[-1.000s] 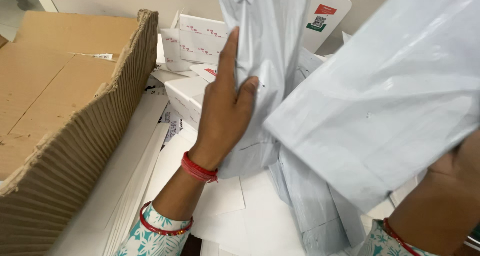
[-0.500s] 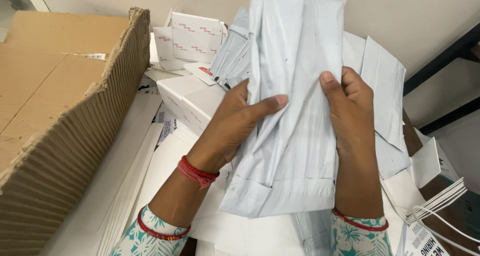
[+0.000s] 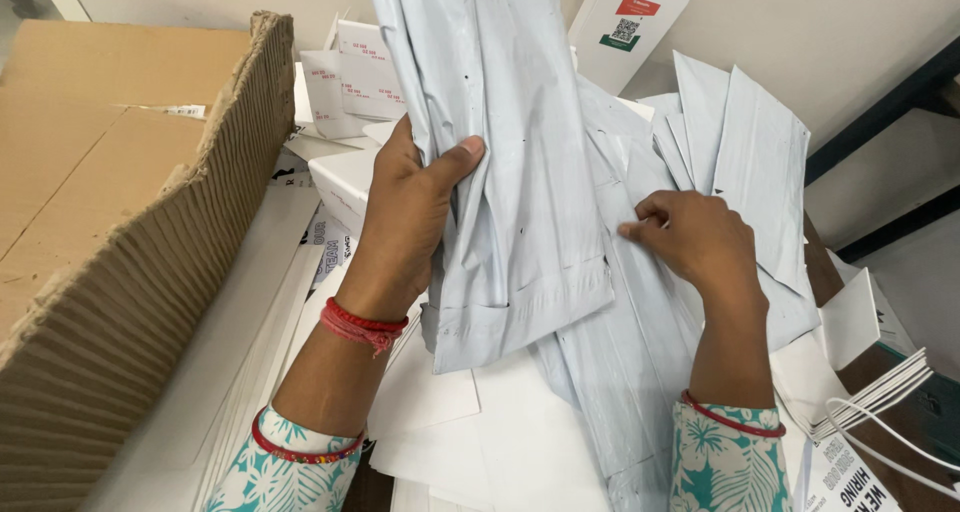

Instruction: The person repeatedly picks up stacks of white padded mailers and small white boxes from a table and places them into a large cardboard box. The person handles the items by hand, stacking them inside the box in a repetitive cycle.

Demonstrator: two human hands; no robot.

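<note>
Packing room: grey mailer bags (image 3: pixel 520 172), corrugated cardboard (image 3: pixel 130 272).
</note>
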